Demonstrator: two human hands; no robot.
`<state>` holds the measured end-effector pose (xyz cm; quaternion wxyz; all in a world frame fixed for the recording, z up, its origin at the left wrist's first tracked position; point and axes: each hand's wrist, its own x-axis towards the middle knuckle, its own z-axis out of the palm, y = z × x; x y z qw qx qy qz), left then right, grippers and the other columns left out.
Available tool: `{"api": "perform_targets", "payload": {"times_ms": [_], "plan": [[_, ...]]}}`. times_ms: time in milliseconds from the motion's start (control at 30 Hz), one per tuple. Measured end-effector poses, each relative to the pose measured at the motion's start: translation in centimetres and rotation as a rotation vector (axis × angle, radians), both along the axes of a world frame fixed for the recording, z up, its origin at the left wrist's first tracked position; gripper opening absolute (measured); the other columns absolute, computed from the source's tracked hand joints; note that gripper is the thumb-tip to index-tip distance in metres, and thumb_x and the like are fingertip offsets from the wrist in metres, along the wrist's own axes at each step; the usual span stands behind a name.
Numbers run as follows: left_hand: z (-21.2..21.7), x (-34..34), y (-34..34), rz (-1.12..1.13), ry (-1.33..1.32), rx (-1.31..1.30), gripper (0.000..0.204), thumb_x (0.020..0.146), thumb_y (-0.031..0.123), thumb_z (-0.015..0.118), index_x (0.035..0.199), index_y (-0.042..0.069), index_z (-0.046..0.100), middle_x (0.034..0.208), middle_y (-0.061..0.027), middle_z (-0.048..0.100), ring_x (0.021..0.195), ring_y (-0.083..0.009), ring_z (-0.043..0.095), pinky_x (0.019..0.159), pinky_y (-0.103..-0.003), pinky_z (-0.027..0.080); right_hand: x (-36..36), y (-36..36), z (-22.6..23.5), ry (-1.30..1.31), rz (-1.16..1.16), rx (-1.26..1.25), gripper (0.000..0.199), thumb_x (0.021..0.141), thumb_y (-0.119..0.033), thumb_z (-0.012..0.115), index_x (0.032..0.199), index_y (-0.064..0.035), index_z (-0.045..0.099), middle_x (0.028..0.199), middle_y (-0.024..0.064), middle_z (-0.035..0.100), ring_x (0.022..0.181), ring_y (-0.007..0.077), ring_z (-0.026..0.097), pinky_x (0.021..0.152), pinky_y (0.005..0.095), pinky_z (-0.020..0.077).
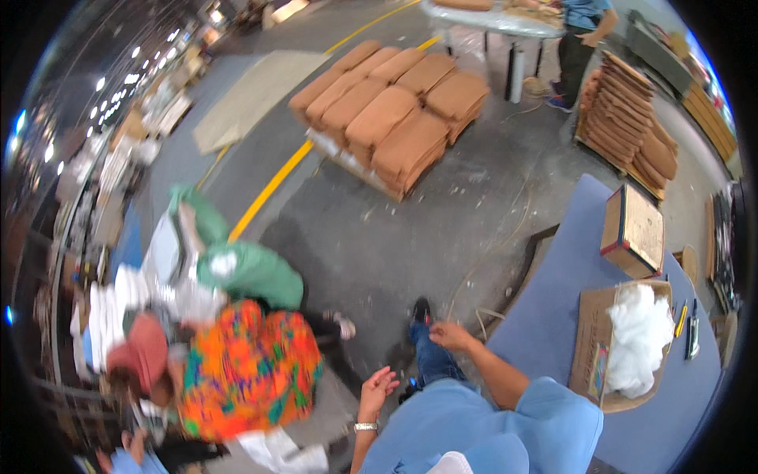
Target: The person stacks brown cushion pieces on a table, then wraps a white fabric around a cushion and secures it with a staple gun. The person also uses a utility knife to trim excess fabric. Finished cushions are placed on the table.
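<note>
Empty and loosely open, both my left hand (pixel 376 391) and right hand (pixel 450 336); I'd move slowly near the blue table (pixel 553 316)

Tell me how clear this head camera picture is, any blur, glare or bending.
Head view: strong fisheye bending, so the yellow floor line curves and the corners go black. Ceiling lights glare as bright dots at upper left. The left hand and right hand look slightly soft; the brown cushions are fairly sharp.
</note>
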<state>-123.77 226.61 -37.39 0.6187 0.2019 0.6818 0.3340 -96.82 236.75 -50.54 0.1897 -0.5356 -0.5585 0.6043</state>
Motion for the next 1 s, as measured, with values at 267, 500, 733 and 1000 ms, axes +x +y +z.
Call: {"api": "perform_targets", "payload": {"times_ms": [267,500,733,1000], "plan": [[-6.7,-7.5,23.5,-0.085,0.193,-0.032,0.032,0.1,0.014,0.059,0.13,0.006,0.063,0.109,-0.0079,0.072,0.081,-0.0175,0.071,0.067,-0.028,0.053,5.5,6.7,-3.7,-0.197,-0.366,-0.489,0.015,0.09,-0.018,0.07,0.095,-0.0051,0.072,0.07,0.005,0.067,0.056,0.0158,0.061,0.05,0.032,0.0508],[-17.1,-11.0,31.5,-0.76,0.822,0.095,0.031,0.092,0.016,0.062,0.117,0.001,0.072,0.102,-0.0148,0.076,0.089,-0.0255,0.072,0.073,-0.037,0.056,8.9,15.8,-0.5,0.029,-0.846,-0.338,0.015,0.096,-0.018,0.063,0.093,-0.0046,0.07,0.077,0.0051,0.069,0.061,0.014,0.063,0.054,0.029,0.0496],[-20.8,-6.8,47.5,-1.164,0.845,0.417,0.026,0.092,0.021,0.062,0.099,-0.001,0.076,0.089,-0.0176,0.076,0.084,-0.0277,0.074,0.075,-0.039,0.055,9.8,20.1,-1.2,0.066,-1.073,-0.41,0.023,0.097,-0.027,0.066,0.1,-0.0041,0.07,0.08,0.0073,0.07,0.072,0.0149,0.065,0.063,0.0317,0.0518],[-17.1,8.8,72.3,-0.691,0.174,-0.086,0.016,0.098,0.016,0.061,0.105,0.004,0.07,0.087,-0.0055,0.07,0.07,-0.0157,0.067,0.053,-0.028,0.047,14.2,28.8,-4.3,-0.353,-0.724,-0.555,0.044,0.091,-0.046,0.059,0.097,-0.0061,0.077,0.085,0.0153,0.076,0.084,0.0247,0.075,0.079,0.0393,0.0568]]}}
